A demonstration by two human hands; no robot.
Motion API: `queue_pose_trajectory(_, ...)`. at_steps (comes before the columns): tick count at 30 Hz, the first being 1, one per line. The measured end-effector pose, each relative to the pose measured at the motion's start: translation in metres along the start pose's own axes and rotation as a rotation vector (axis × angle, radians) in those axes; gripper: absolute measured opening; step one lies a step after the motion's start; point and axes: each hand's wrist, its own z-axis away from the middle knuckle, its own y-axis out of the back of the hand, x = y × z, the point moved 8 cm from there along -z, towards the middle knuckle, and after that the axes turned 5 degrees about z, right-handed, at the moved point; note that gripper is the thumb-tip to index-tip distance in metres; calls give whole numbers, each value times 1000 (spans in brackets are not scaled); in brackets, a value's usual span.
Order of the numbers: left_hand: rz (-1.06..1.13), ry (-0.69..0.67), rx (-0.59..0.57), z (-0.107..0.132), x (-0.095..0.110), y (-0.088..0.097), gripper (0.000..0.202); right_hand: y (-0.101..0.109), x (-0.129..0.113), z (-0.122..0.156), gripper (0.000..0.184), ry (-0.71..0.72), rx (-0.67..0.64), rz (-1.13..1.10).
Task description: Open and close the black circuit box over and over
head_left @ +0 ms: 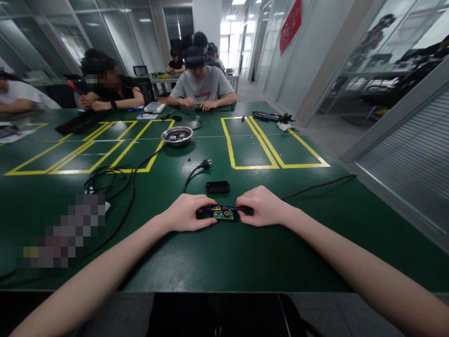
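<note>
A small green circuit board with copper coils and thin blue and yellow wires sits in an uncovered black housing on the table before me. My left hand grips the left end of this housing, thumb on the near side and fingers on the far side. At the other end, my right hand pinches the black cable where it meets the housing. Its fingertips are partly hidden. Just beyond the board lies a black rectangular cover, its hollow side up. A black power plug lies farther off, its cord running toward my left hand.
A metal bowl holds small metal parts. Coiled black cable and a blurred-out object lie to the left. Yellow tape marks the green table. Co-workers sit opposite, one in a grey shirt. A black tool lies far right.
</note>
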Motion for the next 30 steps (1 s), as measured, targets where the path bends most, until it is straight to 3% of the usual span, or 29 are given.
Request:
queue_pose_trajectory(7,-66,126,24,-1,-11,-1,31,-2,6,-3,16,-52,-18,46)
queue_pose_trajectory(13,-112,102,37,-1,-8,2,31,0,7,-2,28,-32,11,38)
queue_pose_trajectory(19,-240,168,156,-2,-19,13,32,0,20,-3,34,-181,73,121)
queue_pose_trajectory(30,-221,252,82,-2,-26,5,34,-12,25,-6,36,-280,-48,71)
